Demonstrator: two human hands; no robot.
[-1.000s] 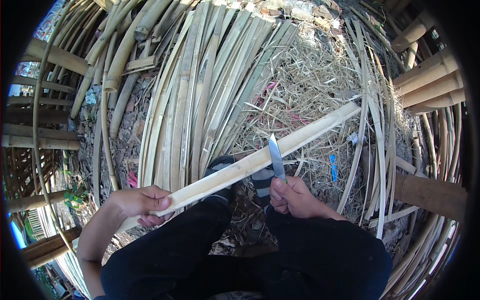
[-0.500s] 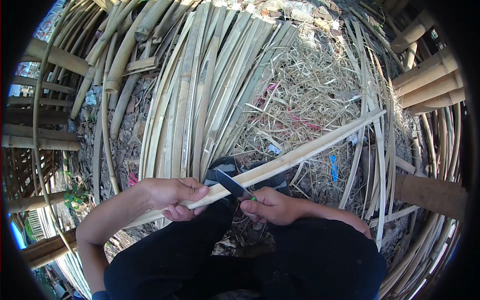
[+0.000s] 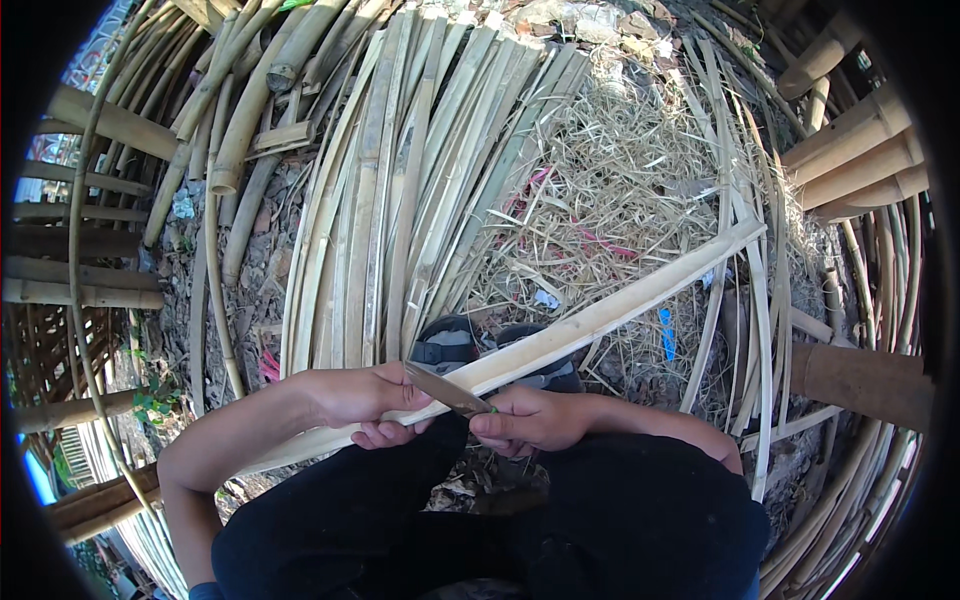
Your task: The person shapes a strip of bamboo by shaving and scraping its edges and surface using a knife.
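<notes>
A long pale bamboo strip (image 3: 585, 322) slants across my lap, from the lower left up toward the right. My left hand (image 3: 378, 402) is closed around it, thumb on top and fingers beneath. In my right hand (image 3: 527, 420) is a knife (image 3: 447, 389), its handle mostly hidden by my fingers with a bit of green showing. The blade lies across the strip, its tip close to my left thumb. Beneath the strip, my sandalled feet (image 3: 447, 345) rest on the ground.
Split bamboo strips (image 3: 400, 190) lie in a wide row ahead, left of centre. Thin shavings (image 3: 620, 180) with pink bits heap to their right, near a blue scrap (image 3: 667, 335). Thick bamboo poles (image 3: 855, 150) stick in from the right; more poles (image 3: 240, 120) lean at the far left.
The knife has moved left along the strip toward my left hand, and its blade has turned flatter and looks lighter. Both hands keep their hold.
</notes>
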